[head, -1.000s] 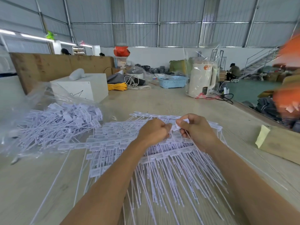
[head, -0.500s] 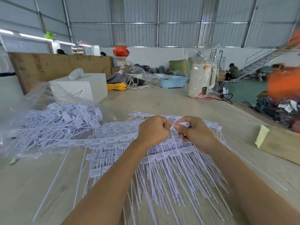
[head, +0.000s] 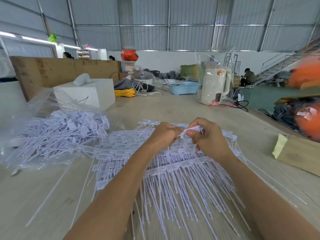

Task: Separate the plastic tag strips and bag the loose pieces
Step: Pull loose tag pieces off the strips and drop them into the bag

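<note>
Between the fingertips: 1 tag strip, pinched by right hand and left hand, apparently for snapping apart. Beneath: heaped joined strips on table. Left of knuckles: bag holding loose pieces.

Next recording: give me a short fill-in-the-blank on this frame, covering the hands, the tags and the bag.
1. Both hands, the left hand and the right hand, pinch a white plastic ____ between them.
2. The loose tags lie in a clear plastic ____ on the person's left.
3. The joined tag strips lie spread on the table directly ____ the hands.
4. The basket at the far end of the table is light ____.

Missing words: tag; bag; under; blue
</note>
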